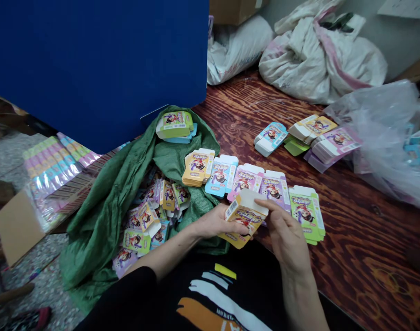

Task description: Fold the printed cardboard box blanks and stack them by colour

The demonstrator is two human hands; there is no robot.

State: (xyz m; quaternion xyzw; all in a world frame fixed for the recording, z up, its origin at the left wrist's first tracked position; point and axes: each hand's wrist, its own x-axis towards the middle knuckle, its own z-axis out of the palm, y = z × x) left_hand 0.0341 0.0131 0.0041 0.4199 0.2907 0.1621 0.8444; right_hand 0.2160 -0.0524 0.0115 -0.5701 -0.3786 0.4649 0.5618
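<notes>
My left hand (218, 221) is wrapped round a small yellow printed carton (245, 219), which is tilted with its white top end up. My right hand (288, 226) is at the carton's upper right edge, its bent fingers on the white top flap; part of its grip is hidden. Just beyond lie flat folded cartons in a row: a yellow stack (196, 170), a blue stack (221, 177), a pink stack (246, 178), a purple stack (275, 187) and a green stack (304, 212). To the left, a green woven sack (103, 220) gapes with many cartons (137, 239) inside.
On the wooden table (371, 248), more carton stacks (337, 140) lie at the back right beside a clear plastic bag (392, 142). White sacks (316, 55) stand behind. A large blue panel (99, 59) blocks the upper left. An open cardboard box (22, 225) holds wrapped packs.
</notes>
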